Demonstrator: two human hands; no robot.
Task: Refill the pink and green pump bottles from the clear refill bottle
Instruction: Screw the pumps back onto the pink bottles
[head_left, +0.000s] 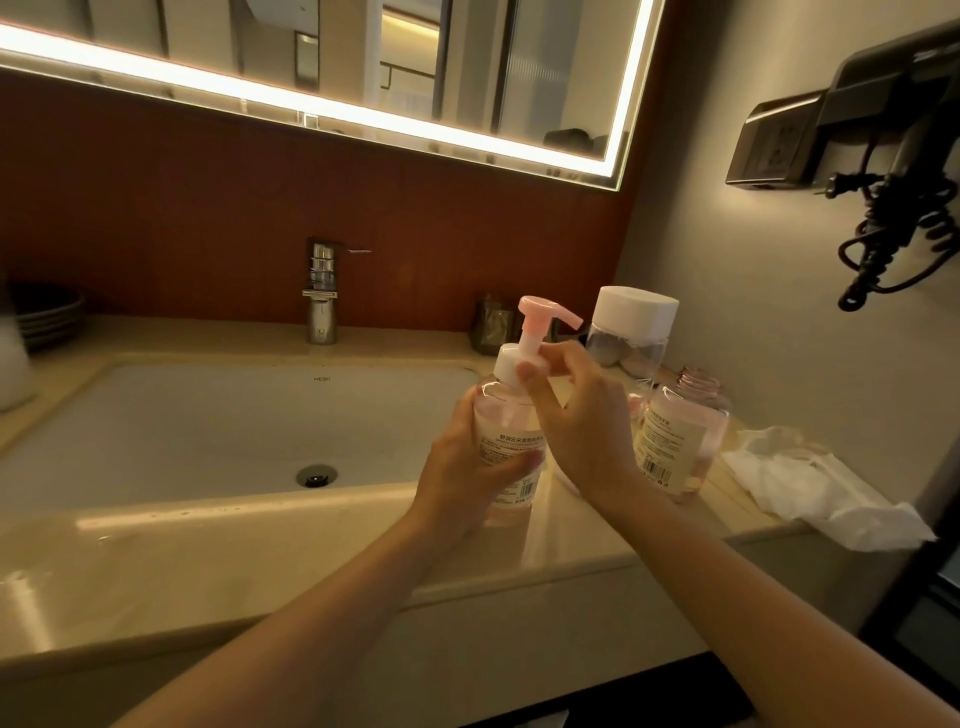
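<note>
Fingers (530, 371) of the right hand (582, 415) pinch, seemingly, the pump collar (506, 366), right above the left hand (462, 457) wrapped round the pink bottle (498, 410), near upright below those fingertips.

Both my bare forearms reach in from the near edge and converge right of centre. My left hand (467, 462) wraps the body of the pink pump bottle (501, 410), thumb lying across its label, fingers curled behind. My right hand (582, 415) sits just above and to the right, wrist bent, thumb and curled fingertips pinching the white collar of its pump (537, 317).
</note>
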